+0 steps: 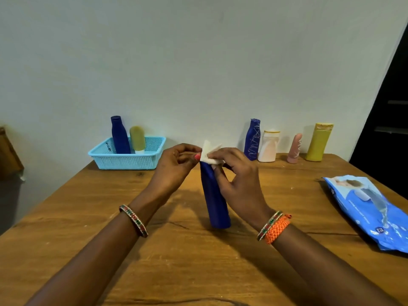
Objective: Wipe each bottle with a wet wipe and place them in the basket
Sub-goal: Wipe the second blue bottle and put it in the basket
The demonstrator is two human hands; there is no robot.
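A: What do I see at left?
B: A basket [127,159] with two bottles on the bench [88,217].
A: And centre?
B: My left hand [174,166] and right hand [238,180] pinch a wipe [209,154] atop an upright blue bottle [215,199]; four bottles wait right.

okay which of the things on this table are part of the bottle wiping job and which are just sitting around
Part of the job: blue bottle being wiped, wet wipe, wipes pack, basket, four bottles by the wall.

Just around: brown object at the left edge, dark doorway.
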